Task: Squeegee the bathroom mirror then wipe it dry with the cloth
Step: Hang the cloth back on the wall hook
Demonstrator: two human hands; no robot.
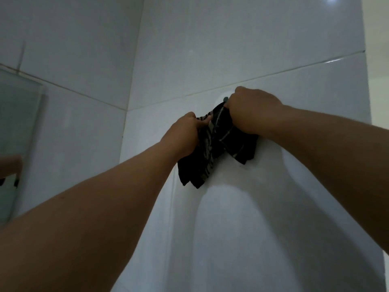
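Note:
A dark cloth (212, 150) with pale stripes hangs bunched against the white tiled wall, at a small hook (225, 99) on a white pad. My right hand (252, 112) grips the cloth's top edge right at the hook. My left hand (183, 135) pinches the cloth's left side a little lower. Both arms reach up from the bottom of the view. The mirror (16, 127) shows as a glass pane at the far left edge, with a reflected arm in it. No squeegee is in sight.
White glossy tiles (252, 39) cover both walls, which meet in a corner (132, 81) left of the cloth. A bright light glare sits at the top right. The wall ends at a vertical edge (367, 81) on the right.

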